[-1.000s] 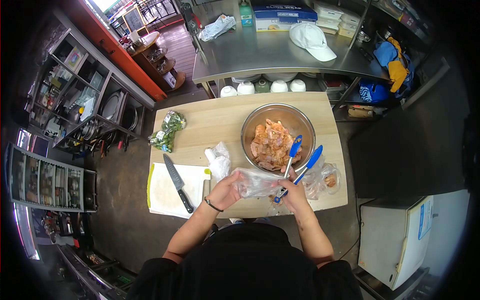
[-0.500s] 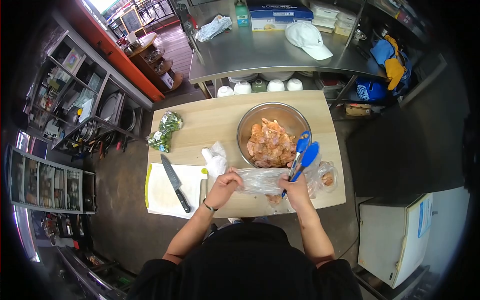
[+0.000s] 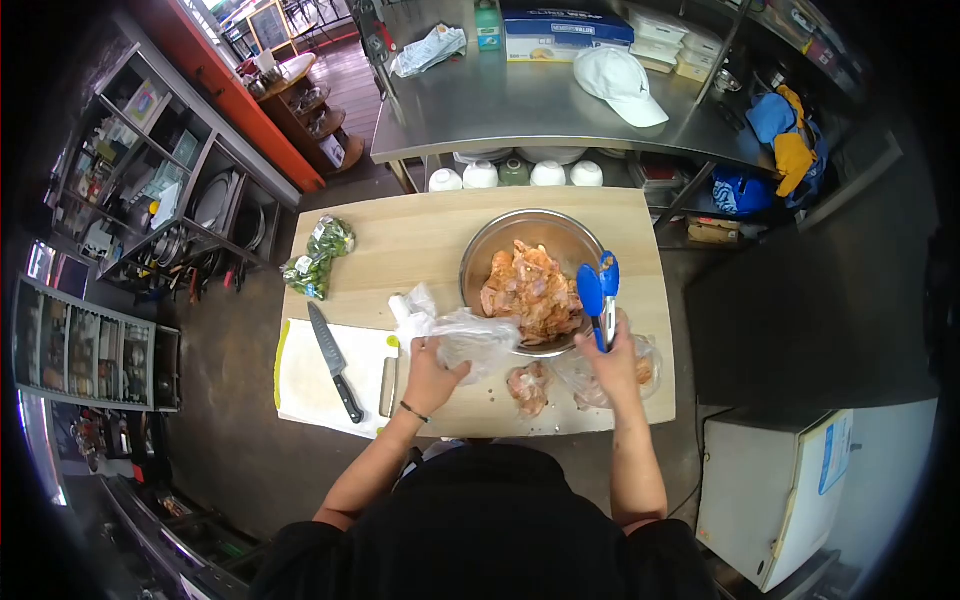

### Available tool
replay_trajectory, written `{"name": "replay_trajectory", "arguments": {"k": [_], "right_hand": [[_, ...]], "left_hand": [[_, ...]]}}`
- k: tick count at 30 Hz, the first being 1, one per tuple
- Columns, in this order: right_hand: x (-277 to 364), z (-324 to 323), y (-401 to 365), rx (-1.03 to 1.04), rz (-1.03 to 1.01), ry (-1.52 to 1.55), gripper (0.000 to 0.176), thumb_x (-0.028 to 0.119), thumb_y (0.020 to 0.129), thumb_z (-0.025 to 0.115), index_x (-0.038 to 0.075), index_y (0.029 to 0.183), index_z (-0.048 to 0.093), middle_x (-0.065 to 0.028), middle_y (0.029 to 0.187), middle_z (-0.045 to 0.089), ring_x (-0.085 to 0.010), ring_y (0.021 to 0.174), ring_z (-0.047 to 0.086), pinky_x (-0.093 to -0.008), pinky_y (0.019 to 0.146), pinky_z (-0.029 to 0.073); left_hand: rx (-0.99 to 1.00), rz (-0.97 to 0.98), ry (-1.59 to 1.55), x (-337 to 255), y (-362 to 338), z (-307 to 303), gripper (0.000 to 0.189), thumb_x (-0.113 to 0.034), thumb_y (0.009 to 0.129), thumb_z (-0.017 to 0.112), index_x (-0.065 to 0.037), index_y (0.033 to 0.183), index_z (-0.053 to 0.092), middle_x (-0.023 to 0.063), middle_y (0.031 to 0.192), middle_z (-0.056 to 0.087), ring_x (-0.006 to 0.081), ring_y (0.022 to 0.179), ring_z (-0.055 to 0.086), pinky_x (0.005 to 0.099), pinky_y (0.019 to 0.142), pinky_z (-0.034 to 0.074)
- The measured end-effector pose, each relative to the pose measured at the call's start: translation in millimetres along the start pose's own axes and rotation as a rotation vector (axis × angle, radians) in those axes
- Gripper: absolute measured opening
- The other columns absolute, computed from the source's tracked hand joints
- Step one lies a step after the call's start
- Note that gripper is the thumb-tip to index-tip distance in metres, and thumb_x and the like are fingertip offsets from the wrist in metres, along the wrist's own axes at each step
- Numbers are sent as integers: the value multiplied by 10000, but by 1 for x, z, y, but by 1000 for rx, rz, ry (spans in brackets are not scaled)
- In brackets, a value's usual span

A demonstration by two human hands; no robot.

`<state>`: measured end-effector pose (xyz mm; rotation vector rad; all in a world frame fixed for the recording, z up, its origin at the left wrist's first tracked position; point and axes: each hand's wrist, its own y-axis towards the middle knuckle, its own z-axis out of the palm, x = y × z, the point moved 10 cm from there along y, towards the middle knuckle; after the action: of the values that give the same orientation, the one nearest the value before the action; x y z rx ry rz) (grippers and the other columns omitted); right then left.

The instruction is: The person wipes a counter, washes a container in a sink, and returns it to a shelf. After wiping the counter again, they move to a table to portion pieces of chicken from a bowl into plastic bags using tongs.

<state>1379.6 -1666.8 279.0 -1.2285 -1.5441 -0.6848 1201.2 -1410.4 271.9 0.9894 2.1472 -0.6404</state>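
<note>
My left hand (image 3: 436, 378) grips a clear plastic bag (image 3: 476, 338), which hangs loose and crumpled toward the bowl. In my right hand (image 3: 613, 368) is a pair of tongs (image 3: 600, 300) with blue tips, pointing up beside the bowl's right rim. A steel mixing bowl (image 3: 478, 234) holds a heap of raw, seasoned meat pieces (image 3: 532, 290). Between my hands, near the front edge, lies a small bag of meat (image 3: 528, 388). Another clear bag with meat (image 3: 643, 372) rests by my right wrist, partly hidden by it.
On the left a knife (image 3: 335, 362) lies across a white cutting board (image 3: 305, 385), with a second blade (image 3: 388, 387) at its right edge. Bagged green vegetables (image 3: 318, 262) sit at the back left. A steel counter (image 3: 470, 110) stands behind the wooden table (image 3: 400, 235).
My hands have moved apart. The plastic bag has left my right hand and gone left with my left hand. The tongs are more upright, and the small meat bag is uncovered.
</note>
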Motion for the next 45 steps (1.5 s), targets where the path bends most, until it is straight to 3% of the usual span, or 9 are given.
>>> {"name": "replay_trajectory", "arguments": {"k": [4, 10, 24, 31, 34, 35, 37, 38, 45], "right_hand": [[26, -20, 28, 82, -5, -344, 726, 505, 704, 696, -4, 1180, 493, -158, 810, 639, -254, 721, 624, -337, 637, 473], [49, 46, 48, 262, -257, -996, 618, 463, 737, 656, 35, 1164, 528, -177, 811, 658, -341, 756, 638, -409, 660, 508], [34, 161, 86, 274, -531, -1312, 454, 270, 793, 591, 46, 1182, 524, -137, 806, 661, -264, 692, 664, -375, 573, 535], [34, 93, 95, 327, -74, -1014, 360, 385, 805, 609, 181, 1100, 628, -159, 872, 657, -310, 842, 642, -404, 731, 496], [14, 80, 101, 450, 47, -313, 354, 328, 810, 654, 90, 1072, 645, -65, 711, 627, -146, 633, 576, -276, 598, 439], [16, 72, 100, 445, 49, -316, 354, 328, 810, 654, 90, 1072, 645, -65, 711, 627, -146, 633, 576, -276, 598, 439], [8, 61, 80, 526, 432, 71, 322, 281, 841, 637, 36, 1049, 643, -13, 634, 560, -55, 553, 454, -197, 474, 346], [7, 56, 78, 516, 444, 79, 305, 281, 864, 610, 31, 1036, 641, 12, 588, 514, -32, 479, 382, -178, 394, 238], [33, 38, 37, 579, 389, 307, 305, 268, 893, 549, 13, 1054, 596, 32, 560, 451, -34, 402, 301, -189, 354, 201]], "left_hand": [[-253, 14, -41, 23, 5, -25, 580, -149, 613, 767, 88, 1053, 473, 204, 987, 437, 280, 808, 496, 340, 704, 454], [-288, -139, -185, 44, -5, -39, 559, -114, 613, 762, 58, 1035, 438, 177, 985, 437, 240, 791, 493, 331, 696, 446], [-192, -182, -397, 57, -1, -48, 633, -82, 629, 750, 33, 1146, 404, 141, 1031, 425, 176, 734, 495, 291, 655, 438], [-112, -237, -441, 81, -1, -45, 733, -74, 626, 751, 37, 1240, 365, 123, 1051, 424, 153, 725, 494, 274, 640, 432], [-78, -247, -505, 78, 2, -41, 664, -73, 622, 753, 40, 1167, 393, 127, 1052, 425, 147, 724, 496, 271, 632, 431], [-55, -258, -553, 74, 2, -38, 627, -71, 619, 754, 39, 1127, 403, 130, 1051, 426, 143, 725, 499, 268, 625, 431], [9, -294, -621, 61, 4, -32, 609, -78, 612, 759, 34, 1096, 407, 141, 1047, 427, 167, 774, 501, 279, 660, 433], [68, -331, -685, 56, 5, -23, 592, -85, 605, 765, 28, 1066, 410, 151, 1042, 428, 192, 823, 503, 291, 694, 435], [-4, -11, -414, 13, 39, 5, 695, -166, 564, 798, 24, 1093, 389, 193, 1042, 428, 316, 1014, 427, 376, 880, 378]]}}
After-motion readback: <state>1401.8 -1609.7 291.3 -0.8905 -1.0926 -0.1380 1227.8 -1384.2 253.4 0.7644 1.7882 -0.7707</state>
